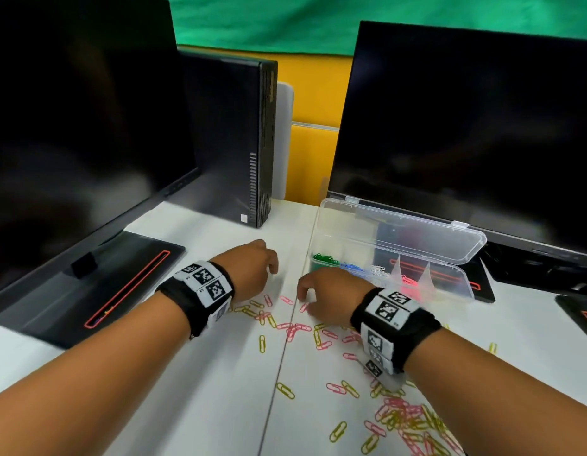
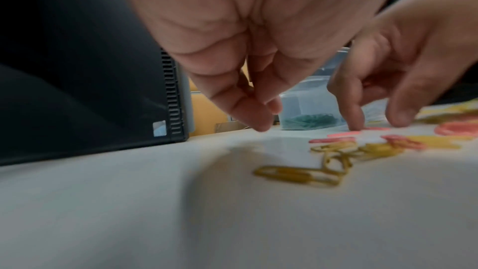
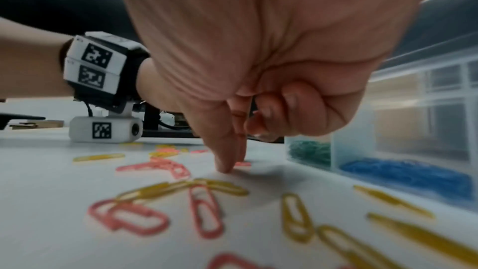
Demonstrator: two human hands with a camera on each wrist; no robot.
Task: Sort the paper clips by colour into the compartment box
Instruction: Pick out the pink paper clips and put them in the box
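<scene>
Both hands are down low over the white counter (image 1: 200, 373). The left hand (image 1: 252, 265) is just hovering with fingers hanging loosely curled, nothing in it. The right hand (image 1: 331, 296) has thumb and forefinger pinched down on a pink paper clip (image 3: 242, 164) lying on the counter, other fingers curled in. Loose pink and yellow paper clips (image 1: 404, 419) are scattered all over the counter near both wrists. The clear compartment box (image 1: 463, 284) sits open just beyond the right hand, with green clips (image 1: 325, 260), blue clips (image 1: 351, 267), white clips (image 1: 379, 270) and pink clips (image 1: 410, 282) each in their own section. Dark monitors (image 1: 466, 133) stand behind it.
</scene>
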